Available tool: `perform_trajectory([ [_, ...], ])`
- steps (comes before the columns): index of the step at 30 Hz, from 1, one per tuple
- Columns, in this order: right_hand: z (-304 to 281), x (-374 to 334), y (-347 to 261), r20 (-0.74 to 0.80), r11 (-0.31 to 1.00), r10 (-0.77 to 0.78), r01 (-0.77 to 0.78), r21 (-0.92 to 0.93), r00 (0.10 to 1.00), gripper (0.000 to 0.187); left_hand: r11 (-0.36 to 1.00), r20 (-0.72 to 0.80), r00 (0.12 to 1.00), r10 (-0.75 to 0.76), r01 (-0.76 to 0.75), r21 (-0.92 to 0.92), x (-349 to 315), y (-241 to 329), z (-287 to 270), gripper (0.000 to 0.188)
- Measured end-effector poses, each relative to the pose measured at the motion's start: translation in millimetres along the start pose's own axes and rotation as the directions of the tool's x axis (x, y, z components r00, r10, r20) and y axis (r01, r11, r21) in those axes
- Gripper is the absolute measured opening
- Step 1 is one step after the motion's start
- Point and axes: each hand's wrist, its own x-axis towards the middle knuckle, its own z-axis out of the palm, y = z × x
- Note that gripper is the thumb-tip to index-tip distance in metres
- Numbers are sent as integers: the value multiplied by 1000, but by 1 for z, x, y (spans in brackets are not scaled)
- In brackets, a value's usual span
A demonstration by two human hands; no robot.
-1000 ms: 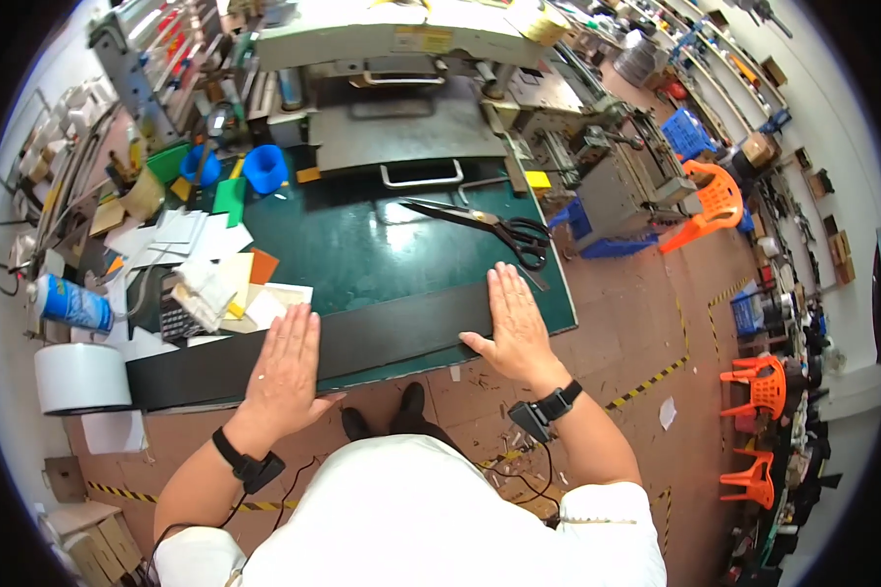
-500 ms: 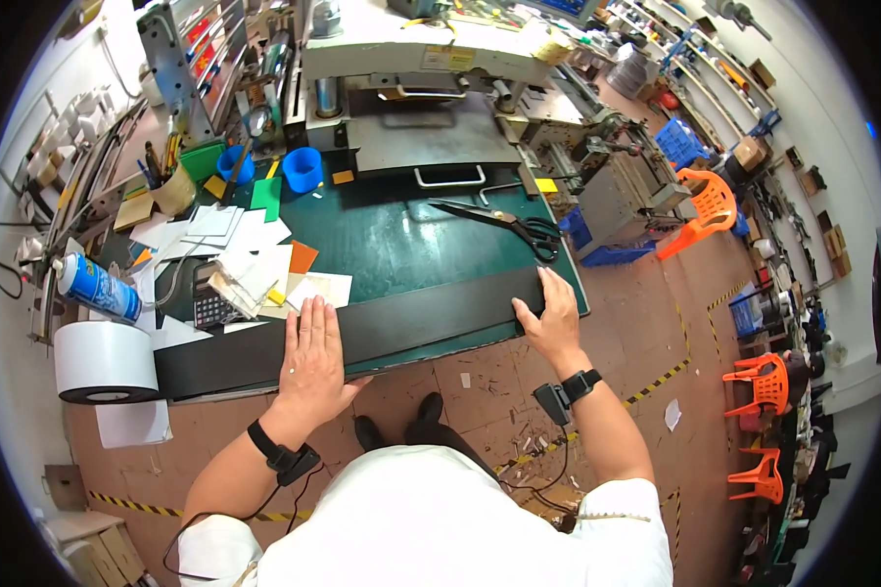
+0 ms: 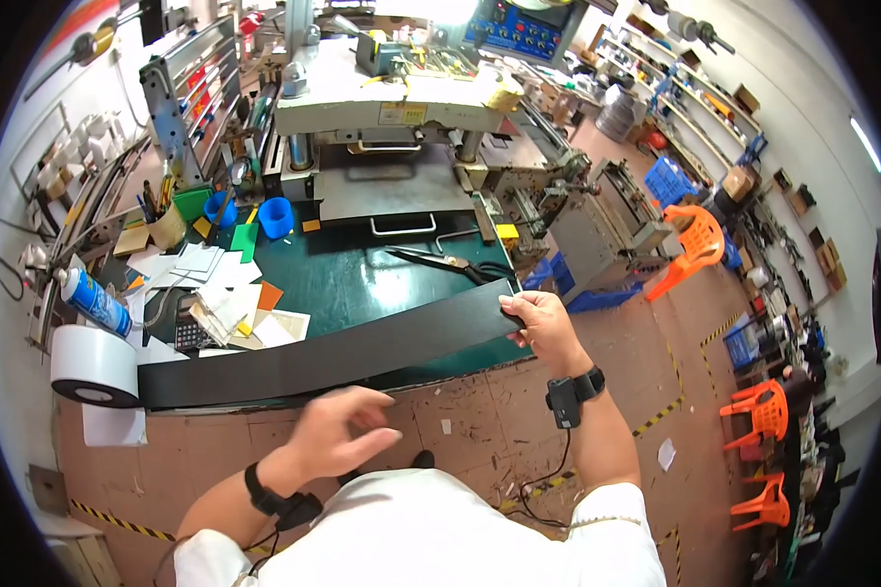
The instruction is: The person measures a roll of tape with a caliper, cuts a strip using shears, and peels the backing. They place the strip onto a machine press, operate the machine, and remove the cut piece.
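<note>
A long black strip [image 3: 313,360] runs across the front of the green table, unrolled from a white-and-black roll [image 3: 94,362] at the left end. My right hand [image 3: 546,328] pinches the strip's right end between thumb and fingers, lifted near the table's right edge. My left hand [image 3: 347,430] hangs in front of the table edge, off the strip, fingers apart and slightly blurred, holding nothing. Beyond the strip's right end lie large black-handled scissors [image 3: 450,262], partly behind it. Each wrist wears a black strap with a small box.
Behind stands a press machine [image 3: 392,191] with metal handles. Paper scraps [image 3: 230,313], a calculator [image 3: 188,333], a blue spray can [image 3: 96,301] and blue cups [image 3: 276,217] crowd the table's left. An orange chair [image 3: 690,245] stands at the right, by a blue crate [image 3: 671,180].
My left hand has come off the strip and drawn back toward me. My right hand has gone from resting on the strip's end to pinching and raising it. The view has tilted up.
</note>
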Motion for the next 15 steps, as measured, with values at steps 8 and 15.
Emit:
perform_trajectory([
  [8, 4, 5, -25, 278, 998, -63, 53, 42, 959, 25, 237, -171, 985, 9, -168, -957, 130, -2, 105, 45],
  [15, -46, 97, 54, 192, 635, -508, 516, -576, 840, 22, 183, -387, 901, -198, -354, -917, 154, 12, 113, 34],
])
